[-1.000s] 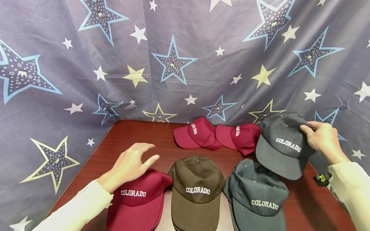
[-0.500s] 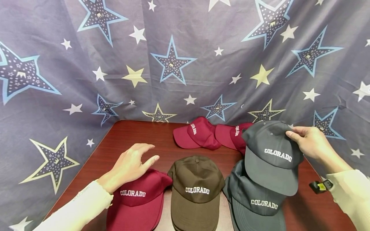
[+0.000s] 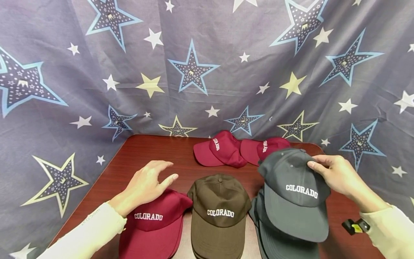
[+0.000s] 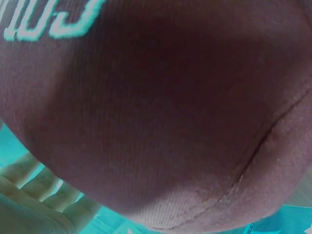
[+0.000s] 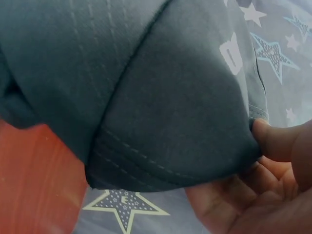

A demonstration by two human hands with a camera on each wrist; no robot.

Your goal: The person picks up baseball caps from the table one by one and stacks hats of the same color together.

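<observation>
My right hand (image 3: 337, 176) pinches the crown of a dark grey cap (image 3: 292, 183) marked COLORADO, thumb in front and fingers behind. In the right wrist view, the thumb and fingers grip the grey fabric (image 5: 170, 112). That cap overlaps another grey cap (image 3: 288, 246), whose brim shows below it; whether they touch I cannot tell. My left hand (image 3: 145, 183) hovers with relaxed fingers above a maroon cap (image 3: 152, 223) at the front left. The left wrist view is filled by the maroon crown (image 4: 146, 107), with fingers (image 4: 41, 183) behind it, apart from each other.
A brown cap (image 3: 220, 212) lies in the front middle, between the maroon and grey ones. Two more maroon caps, one (image 3: 223, 149) left of the other (image 3: 255, 149), lie at the back of the wooden table (image 3: 136, 151). A star-patterned cloth (image 3: 194, 108) hangs behind.
My right hand has brought the grey cap leftward and down, toward the viewer, over the front grey cap. The back right maroon cap was covered more and now shows again. My left hand stays still.
</observation>
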